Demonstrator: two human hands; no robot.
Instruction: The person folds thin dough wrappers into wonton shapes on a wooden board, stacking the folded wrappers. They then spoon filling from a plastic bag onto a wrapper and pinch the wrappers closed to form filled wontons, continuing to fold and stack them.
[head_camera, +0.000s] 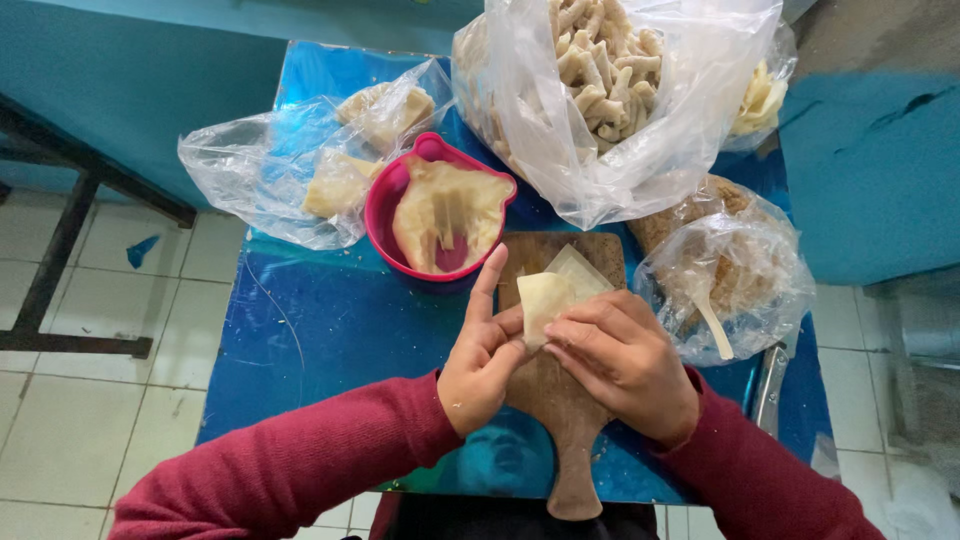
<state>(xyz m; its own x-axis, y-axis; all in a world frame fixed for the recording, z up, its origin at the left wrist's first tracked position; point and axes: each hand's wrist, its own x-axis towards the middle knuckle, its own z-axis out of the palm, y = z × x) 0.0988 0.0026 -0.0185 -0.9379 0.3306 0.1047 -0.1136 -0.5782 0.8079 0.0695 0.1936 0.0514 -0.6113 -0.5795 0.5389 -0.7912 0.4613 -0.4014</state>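
A pale square dough wrapper (545, 300) is pinched between both my hands above a wooden paddle board (560, 400). My left hand (482, 350) holds its lower left side, index finger stretched up toward the bowl. My right hand (620, 355) grips the wrapper's lower right edge with the fingertips. A second flat wrapper (585, 268) lies on the board just behind. A pink bowl (385, 205) with yellowish paste stands right behind the board on the blue table (320, 330).
A clear bag (260, 170) with wrapper stacks lies at the back left. A large clear bag (640, 150) of rolled dough sticks stands at the back. At the right a bag (740, 270) of brown crumbs holds a spoon. White tiled floor lies to the left.
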